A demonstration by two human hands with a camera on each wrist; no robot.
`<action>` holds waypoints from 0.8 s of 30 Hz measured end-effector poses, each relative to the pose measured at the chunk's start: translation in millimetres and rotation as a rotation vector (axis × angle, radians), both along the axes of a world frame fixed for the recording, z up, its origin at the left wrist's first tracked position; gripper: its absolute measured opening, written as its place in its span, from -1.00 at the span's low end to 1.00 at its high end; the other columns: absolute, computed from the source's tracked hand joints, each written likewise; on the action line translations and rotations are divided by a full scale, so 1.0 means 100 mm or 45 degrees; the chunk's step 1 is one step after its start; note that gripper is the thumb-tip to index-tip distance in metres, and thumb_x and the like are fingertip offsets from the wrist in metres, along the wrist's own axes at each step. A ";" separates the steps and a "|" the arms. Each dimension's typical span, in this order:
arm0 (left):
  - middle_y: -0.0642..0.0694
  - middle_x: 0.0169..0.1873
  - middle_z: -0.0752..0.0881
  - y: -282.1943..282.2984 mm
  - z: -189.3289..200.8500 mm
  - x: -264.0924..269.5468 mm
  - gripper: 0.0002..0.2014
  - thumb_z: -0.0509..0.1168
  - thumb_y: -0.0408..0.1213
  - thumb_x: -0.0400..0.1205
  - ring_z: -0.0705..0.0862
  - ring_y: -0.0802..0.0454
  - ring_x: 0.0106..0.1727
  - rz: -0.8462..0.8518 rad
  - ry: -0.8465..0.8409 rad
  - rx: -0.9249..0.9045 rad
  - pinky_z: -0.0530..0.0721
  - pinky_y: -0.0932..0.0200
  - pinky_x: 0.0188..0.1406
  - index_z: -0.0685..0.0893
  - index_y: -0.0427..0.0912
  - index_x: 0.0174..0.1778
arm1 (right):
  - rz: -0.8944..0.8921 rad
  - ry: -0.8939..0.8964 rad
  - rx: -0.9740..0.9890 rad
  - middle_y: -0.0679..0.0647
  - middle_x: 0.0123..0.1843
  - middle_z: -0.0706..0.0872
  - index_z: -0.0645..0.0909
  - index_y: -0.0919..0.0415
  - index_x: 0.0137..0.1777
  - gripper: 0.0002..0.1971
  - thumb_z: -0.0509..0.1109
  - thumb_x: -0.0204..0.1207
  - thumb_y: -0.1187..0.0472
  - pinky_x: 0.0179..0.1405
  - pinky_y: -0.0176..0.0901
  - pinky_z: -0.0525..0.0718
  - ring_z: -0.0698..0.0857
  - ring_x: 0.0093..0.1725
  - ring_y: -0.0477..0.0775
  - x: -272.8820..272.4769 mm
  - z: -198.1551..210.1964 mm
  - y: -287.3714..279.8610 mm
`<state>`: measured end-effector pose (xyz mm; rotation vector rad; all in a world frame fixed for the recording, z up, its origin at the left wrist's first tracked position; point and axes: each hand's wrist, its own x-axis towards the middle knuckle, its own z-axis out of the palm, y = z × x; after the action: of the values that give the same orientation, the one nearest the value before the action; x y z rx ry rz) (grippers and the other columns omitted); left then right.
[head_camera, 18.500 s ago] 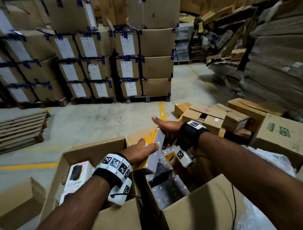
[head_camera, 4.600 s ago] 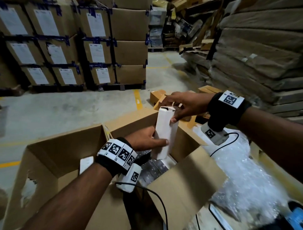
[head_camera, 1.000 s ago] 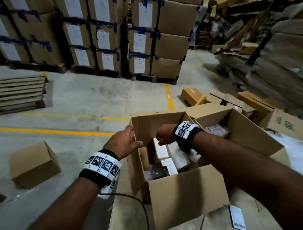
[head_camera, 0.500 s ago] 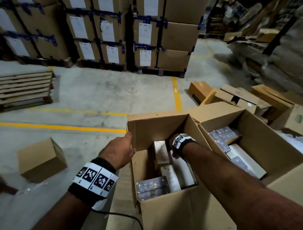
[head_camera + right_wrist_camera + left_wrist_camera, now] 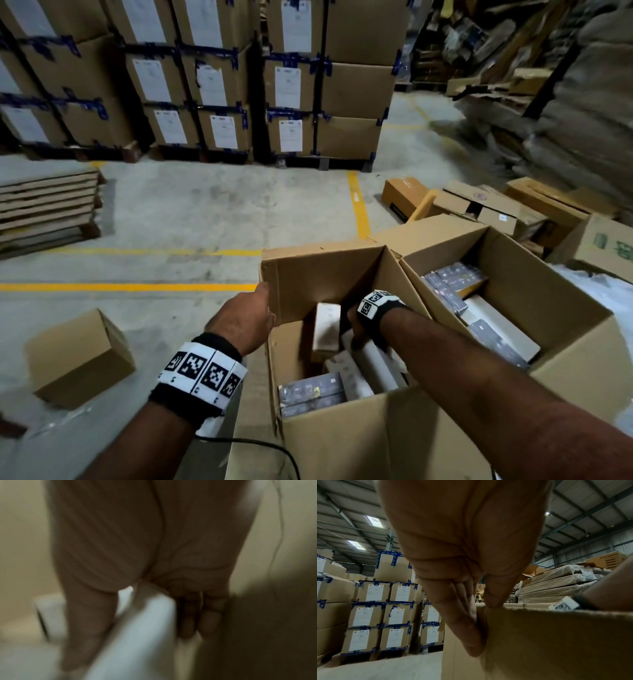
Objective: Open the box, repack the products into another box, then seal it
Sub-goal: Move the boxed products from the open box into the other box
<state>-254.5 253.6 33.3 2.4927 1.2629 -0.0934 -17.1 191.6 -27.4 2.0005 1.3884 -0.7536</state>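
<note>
A: The left hand (image 5: 245, 318) pinches the upright cardboard flap (image 5: 308, 274) of the near box (image 5: 342, 442), thumb over its top edge, straight fingers (image 5: 467, 631) flat against its matte outer face.

B: And the right hand (image 5: 356, 329)?

A: Deep inside that box, at about one o'clock from the left; thumb and fingers wrap a smooth white rectangular carton (image 5: 137, 635). The wrist view is blurred.

B: What else is packed there?

A: More white cartons (image 5: 325, 329), one upright, and glossy dark packs (image 5: 311, 394) at the six o'clock wall. At three o'clock, touching, the second open box (image 5: 575, 349) holds similar dark packs and a white carton.
</note>
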 end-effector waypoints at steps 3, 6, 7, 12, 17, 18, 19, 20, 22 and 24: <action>-0.27 0.14 0.71 0.01 0.01 0.00 -0.60 0.24 -0.22 0.65 0.67 -0.23 0.19 -0.021 0.007 -0.015 0.59 0.04 0.01 0.38 -0.16 0.40 | 0.119 -0.051 0.041 0.01 -0.29 0.81 0.71 0.08 0.07 -0.47 0.48 0.29 -0.33 -0.12 -0.07 0.73 0.75 -0.23 0.12 0.02 0.15 -0.05; -0.27 0.14 0.71 0.00 0.03 0.00 -0.59 0.23 -0.22 0.64 0.68 -0.22 0.17 -0.042 0.006 -0.006 0.60 0.05 -0.01 0.41 -0.14 0.41 | 0.171 -0.088 0.139 0.11 0.09 0.71 0.62 0.13 0.22 -0.38 0.49 0.31 -0.31 0.10 0.04 0.69 0.71 0.12 0.26 0.02 0.42 -0.10; -0.27 0.16 0.71 -0.01 0.05 0.00 -0.60 0.23 -0.22 0.64 0.67 -0.22 0.18 -0.057 0.018 0.001 0.59 0.06 0.00 0.41 -0.14 0.41 | 0.162 -0.071 0.182 0.18 0.18 0.67 0.59 0.22 0.27 -0.38 0.48 0.39 -0.25 0.17 0.01 0.64 0.66 0.22 0.28 0.02 0.57 -0.13; -0.21 0.27 0.67 -0.02 0.28 0.06 -0.63 0.22 -0.13 0.66 0.65 -0.16 0.27 -0.253 0.287 0.067 0.59 0.09 0.12 0.53 -0.14 0.37 | 0.070 -0.021 0.629 0.14 0.19 0.65 0.54 0.18 0.27 -0.46 0.44 0.47 -0.20 0.04 -0.07 0.56 0.63 0.17 0.20 0.15 1.50 -0.63; -0.15 0.28 0.66 -0.18 0.71 0.45 -0.56 0.22 0.08 0.66 0.64 -0.10 0.26 -0.406 0.232 0.215 0.61 0.07 0.23 0.55 -0.12 0.34 | -0.038 -0.065 0.973 0.02 0.04 0.60 0.54 0.19 0.19 -0.56 0.44 0.51 -0.12 -0.07 -0.09 0.52 0.59 0.00 0.10 0.45 2.21 -1.26; -0.16 0.29 0.65 -0.27 0.81 0.57 -0.55 0.21 0.09 0.66 0.63 -0.10 0.27 -0.481 0.179 0.215 0.59 0.09 0.21 0.54 -0.13 0.36 | -0.069 -0.127 1.011 -0.01 0.01 0.56 0.52 0.17 0.18 -0.57 0.44 0.51 -0.12 -0.13 -0.12 0.45 0.56 -0.04 0.08 0.54 2.28 -1.37; -0.17 0.29 0.65 -0.36 0.88 0.70 -0.54 0.20 0.09 0.67 0.62 -0.11 0.28 -0.561 0.145 0.197 0.57 0.10 0.19 0.54 -0.13 0.37 | -0.108 -0.185 1.032 -0.02 -0.02 0.54 0.50 0.14 0.16 -0.58 0.44 0.50 -0.14 -0.16 -0.13 0.41 0.54 -0.06 0.07 0.65 2.31 -1.46; -0.17 0.29 0.64 -0.49 0.94 0.84 -0.53 0.20 0.10 0.67 0.61 -0.11 0.28 -0.641 0.129 0.170 0.56 0.09 0.19 0.54 -0.14 0.38 | -0.158 -0.231 1.039 -0.01 -0.04 0.54 0.49 0.12 0.13 -0.58 0.45 0.48 -0.16 -0.17 -0.12 0.42 0.55 -0.07 0.09 0.76 2.32 -1.55; -0.17 0.29 0.65 -0.72 0.95 1.14 -0.53 0.22 0.09 0.66 0.60 -0.12 0.29 -0.758 0.129 0.128 0.54 0.09 0.19 0.56 -0.14 0.37 | -0.262 -0.294 1.039 0.03 -0.02 0.60 0.48 0.10 0.09 -0.56 0.48 0.44 -0.19 -0.17 -0.06 0.50 0.61 -0.04 0.14 0.95 2.30 -1.70; -0.19 0.27 0.66 -0.92 0.88 1.44 -0.56 0.25 0.05 0.64 0.61 -0.14 0.29 -0.835 0.126 0.123 0.54 0.09 0.17 0.59 -0.15 0.33 | -0.339 -0.341 1.014 0.07 0.08 0.66 0.48 0.12 0.16 -0.53 0.49 0.44 -0.16 -0.15 -0.09 0.50 0.63 -0.01 0.12 1.13 2.23 -1.82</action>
<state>-110.5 161.8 121.0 2.9139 0.4389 -0.3214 95.6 9.4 195.6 2.8016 1.3951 0.0146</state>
